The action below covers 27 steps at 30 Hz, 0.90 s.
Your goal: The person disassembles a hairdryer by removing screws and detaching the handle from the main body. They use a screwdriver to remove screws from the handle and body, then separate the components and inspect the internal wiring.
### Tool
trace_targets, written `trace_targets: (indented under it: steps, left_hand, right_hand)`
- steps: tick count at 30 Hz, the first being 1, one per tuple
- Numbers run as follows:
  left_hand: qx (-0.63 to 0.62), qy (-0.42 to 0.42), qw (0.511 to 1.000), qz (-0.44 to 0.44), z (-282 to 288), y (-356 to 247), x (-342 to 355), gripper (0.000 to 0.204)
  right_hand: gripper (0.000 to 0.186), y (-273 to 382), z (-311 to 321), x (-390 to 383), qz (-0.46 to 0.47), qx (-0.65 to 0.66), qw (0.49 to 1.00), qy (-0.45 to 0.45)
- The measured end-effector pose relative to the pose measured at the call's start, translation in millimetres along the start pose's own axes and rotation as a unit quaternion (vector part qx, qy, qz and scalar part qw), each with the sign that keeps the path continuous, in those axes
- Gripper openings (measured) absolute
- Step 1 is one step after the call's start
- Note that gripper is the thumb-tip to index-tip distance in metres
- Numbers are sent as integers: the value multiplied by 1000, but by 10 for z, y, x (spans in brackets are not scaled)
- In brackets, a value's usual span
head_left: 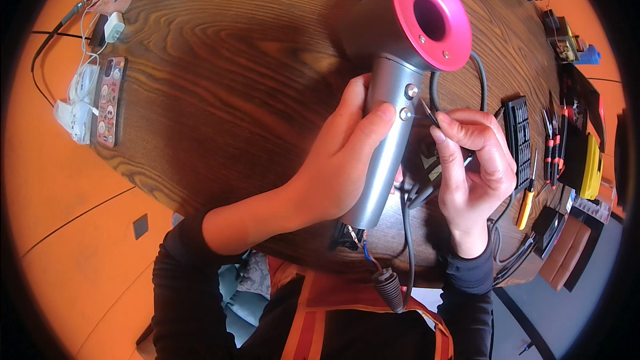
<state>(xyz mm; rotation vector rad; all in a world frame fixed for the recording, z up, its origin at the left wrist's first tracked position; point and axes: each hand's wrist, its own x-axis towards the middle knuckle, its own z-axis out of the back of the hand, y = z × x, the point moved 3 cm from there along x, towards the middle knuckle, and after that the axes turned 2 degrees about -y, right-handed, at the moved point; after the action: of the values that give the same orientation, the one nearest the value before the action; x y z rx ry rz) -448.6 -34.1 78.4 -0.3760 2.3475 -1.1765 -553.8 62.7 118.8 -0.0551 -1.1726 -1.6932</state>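
My left hand is wrapped round the grey handle of a hair dryer, its thumb lying just below the two round buttons. The dryer is tilted, with its pink ring-shaped head up and to the right. From the open lower end of the handle come bare and blue wires, leading to a ribbed black cord sleeve. My right hand pinches a thin pointed tool between thumb and forefinger, its tip close beside the buttons. Fingers cover most of the tool, so its kind is unclear.
A grey power cord loops beneath the hands. To the right lie a black slotted case, a yellow-handled screwdriver and red-and-black pliers. A phone and a white charger rest at the table's left edge.
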Motion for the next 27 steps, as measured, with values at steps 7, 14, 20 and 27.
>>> trace_targets:
  steps: [7,14,20,27]
  left_hand:
    - [21,11,1000,-20,-1,27,12,41]
    - [31,1,999,-20,-6,33,1,40]
    - [13,-6,1000,-24,-17,30,-7,38]
    - [-14,-12,1000,-3,22,24,11,36]
  right_hand:
    - [11,-48,-3,19,-50,50,996,54]
    - [16,-17,-46,-2,28,-39,999,18]
    - [29,2,-110,-48,139,-147,979,-23]
    - [25,2,-63,-26,133,-154,977,-68]
